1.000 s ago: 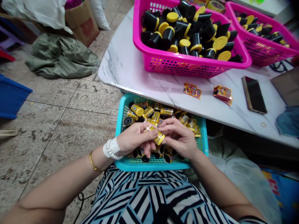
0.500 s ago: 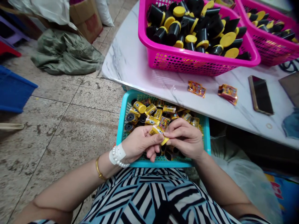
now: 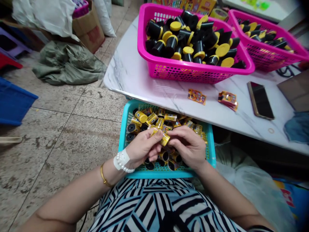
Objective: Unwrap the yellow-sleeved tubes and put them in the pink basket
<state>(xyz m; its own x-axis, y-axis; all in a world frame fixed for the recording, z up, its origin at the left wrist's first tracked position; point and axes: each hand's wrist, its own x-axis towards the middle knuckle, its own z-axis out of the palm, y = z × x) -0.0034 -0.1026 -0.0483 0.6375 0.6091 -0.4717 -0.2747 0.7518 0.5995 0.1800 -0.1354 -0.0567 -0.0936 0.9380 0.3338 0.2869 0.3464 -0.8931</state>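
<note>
Over the turquoise basket point(image 3: 122, 141), my left hand point(image 3: 145, 143) grips a small plastic canister point(image 3: 165, 139) with a yellow printed label between thumb and fingers. It is tilted. My right hand point(image 3: 189, 145) is curled at the canister's right side, with thumb and forefinger at its edge; their exact contact is hard to make out. Many similar labelled canisters point(image 3: 141, 116) lie jumbled in the basket below my hands, some showing open black ends.
On the marble-patterned table point(image 3: 120, 71) stands a pink basket point(image 3: 193, 69) of black canisters with yellow lids, a second pink basket point(image 3: 267, 58) beside it. Printed label stacks point(image 3: 228, 99) and a phone point(image 3: 260, 100) lie nearby. A blue crate point(image 3: 14, 103) and a green sack point(image 3: 67, 64) are on the floor.
The view has shifted slightly. The canister has turned in my left hand, its yellow end no longer pointing down toward me. My right fingertips have loosened and moved slightly along its edge.
</note>
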